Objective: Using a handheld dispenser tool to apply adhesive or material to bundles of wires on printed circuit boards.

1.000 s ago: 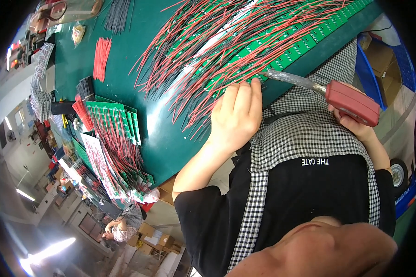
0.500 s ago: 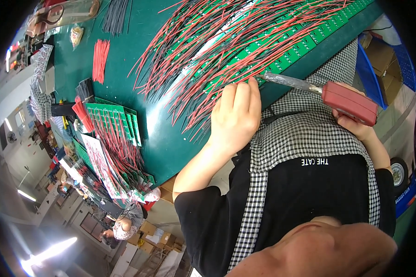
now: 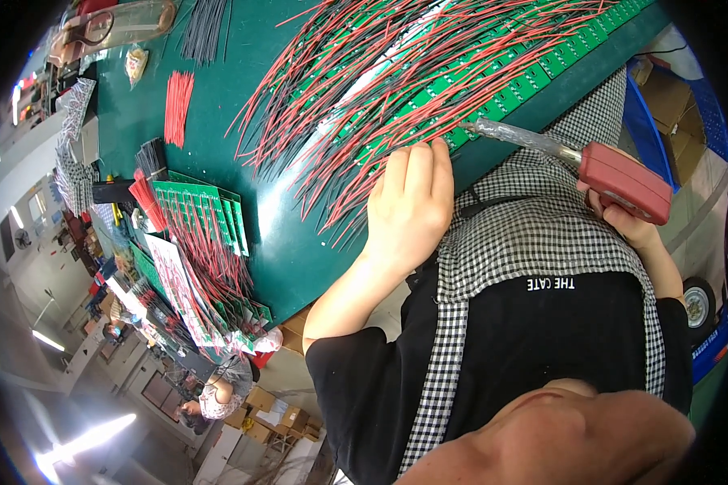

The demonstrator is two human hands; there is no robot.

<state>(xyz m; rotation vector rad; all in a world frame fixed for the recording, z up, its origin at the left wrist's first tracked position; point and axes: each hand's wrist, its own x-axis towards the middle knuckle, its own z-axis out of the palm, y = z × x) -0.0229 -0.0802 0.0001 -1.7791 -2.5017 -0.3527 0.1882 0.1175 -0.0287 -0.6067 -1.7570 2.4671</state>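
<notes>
Moved since the frame half a second earlier: red gun-shaped hand tool with long grey metal barrel [image 3: 625, 182], now slightly further right, its tip drawn off from the left hand [image 3: 412, 190], which keeps nearly the same place.

Right hand [image 3: 629, 229]: fingers wrapped round the handle of the red tool.
Left hand: fingers together, tips at the lower margin of the work; whether they pinch a wire, cannot tell.
Green rectangular circuit boards [image 3: 574, 53]: in rows on the smooth dark-green bench [image 3: 287, 271], under a dense fan of thin red and black plastic-coated wires [image 3: 315, 90].
Tool tip: over the boards' near margin, just beside the left fingers; contact unclear.

Handling, as judged: steady the wire end before the tip comes down; hold the barrel low and angled from the right; keep the left fingertips out of its line.

Edges: bench edge runs diagonally close below the boards, black-and-white checked cloth apron [image 3: 526, 250] just beyond.
Room: green surface shows between wire ends and the stack of wired green boards [image 3: 210, 212] at left; rightward withdrawal of the tool looks easiest, over the apron.
</notes>
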